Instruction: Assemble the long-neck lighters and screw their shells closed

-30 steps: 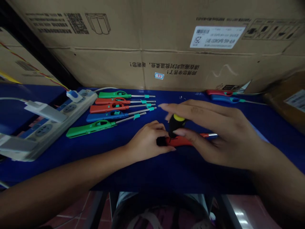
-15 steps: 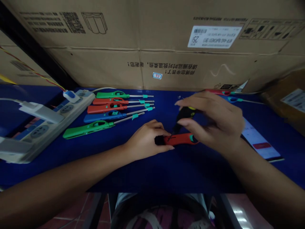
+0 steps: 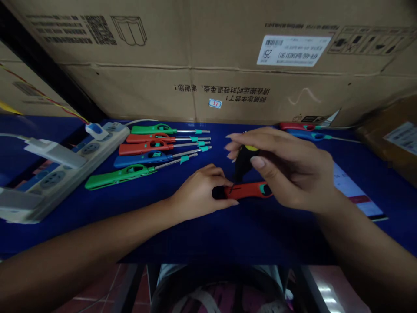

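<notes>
My left hand (image 3: 205, 191) pinches the left end of a red lighter (image 3: 249, 190) that lies on the blue table. Its far right part, with a turquoise piece, runs beneath my right hand (image 3: 289, 169). Between the thumb and fingers of that hand is a black screwdriver (image 3: 241, 163) with a yellow-marked end. The screwdriver slants downward, its thin tip at the lighter's body near my left fingertips. Left of my hands, several long-necked lighters lie side by side, among them a green lighter (image 3: 122, 177) and a blue lighter (image 3: 143, 159), with turquoise tape on their metal necks.
A white power strip (image 3: 70, 174) with plugs stands on the left. Along the back rises a large cardboard box (image 3: 228, 48). A phone (image 3: 358, 193) lies to the right under my forearm. Another red lighter (image 3: 298, 126) and blue lighter (image 3: 308, 134) lie behind my right hand.
My right hand's fingers have shifted slightly left around the screwdriver's handle. My left hand and the red lighter stay in place.
</notes>
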The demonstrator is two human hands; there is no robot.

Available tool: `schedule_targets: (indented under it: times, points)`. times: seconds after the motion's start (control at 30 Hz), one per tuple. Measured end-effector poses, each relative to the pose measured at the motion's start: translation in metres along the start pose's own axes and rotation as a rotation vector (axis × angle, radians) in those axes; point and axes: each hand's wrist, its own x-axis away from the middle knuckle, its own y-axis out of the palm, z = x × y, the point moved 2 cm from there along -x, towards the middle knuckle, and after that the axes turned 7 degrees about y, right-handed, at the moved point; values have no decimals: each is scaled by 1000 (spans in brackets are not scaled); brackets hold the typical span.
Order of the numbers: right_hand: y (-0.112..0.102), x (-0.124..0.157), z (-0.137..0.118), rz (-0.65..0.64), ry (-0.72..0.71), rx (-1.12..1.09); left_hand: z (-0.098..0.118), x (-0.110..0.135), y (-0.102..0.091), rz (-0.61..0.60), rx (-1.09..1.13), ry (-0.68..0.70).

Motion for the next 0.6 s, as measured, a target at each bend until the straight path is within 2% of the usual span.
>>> schedule_targets:
  times: [0.13,0.27,0.33,0.47,0.53,0.6]
  points:
    - [-2,-2,-2,111,-52,105,1,0,-1,-7,-10,-20]
    - [-4,-2,-4,-39,4,21,0,0,0,-19,-17,-14]
    - [-5,-1,-5,-60,15,-26,0,0,0,-7,-23,-11]
    - [-8,-1,-8,95,-74,194,0,0,0,-5,-31,-14]
    - [-8,-2,-9,13,-42,262,0,0,0,-14,-29,-21]
    - [-7,-3,-9,-118,16,227,1,0,0,-3,-22,-25]
